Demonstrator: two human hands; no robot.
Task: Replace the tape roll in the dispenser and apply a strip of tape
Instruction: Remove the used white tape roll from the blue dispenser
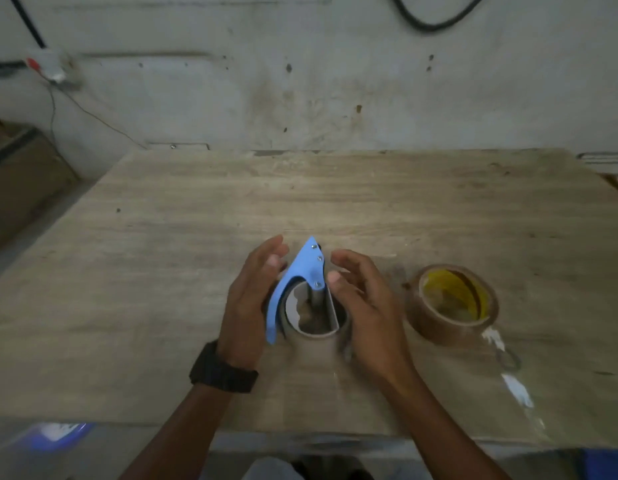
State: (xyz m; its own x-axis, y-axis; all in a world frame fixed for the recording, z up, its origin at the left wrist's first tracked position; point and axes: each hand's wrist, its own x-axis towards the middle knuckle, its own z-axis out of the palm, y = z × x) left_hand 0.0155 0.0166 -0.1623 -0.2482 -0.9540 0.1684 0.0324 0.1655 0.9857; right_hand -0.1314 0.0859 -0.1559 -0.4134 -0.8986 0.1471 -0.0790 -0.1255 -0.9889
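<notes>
1. Head view: blue dispenser (298, 289) sits at lower centre of the surface (196, 271), over a nearly spent roll (318, 317).
2. Left hand (252, 306) and right hand (363, 306) flank it, fingers loosely spread, seemingly steadying rather than gripping.
3. Fresh tape roll (451, 306) lies just right, likely ready for swapping.

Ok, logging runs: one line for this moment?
blue plastic tape dispenser on table | left hand, right hand flank it | brown tape roll right

No text, label, brand, number or sign can be read anywhere: the blue dispenser (297, 289), the brown tape roll (451, 304) with its yellow inner core and the wooden table (335, 202) all show plain, unmarked surfaces.
</notes>
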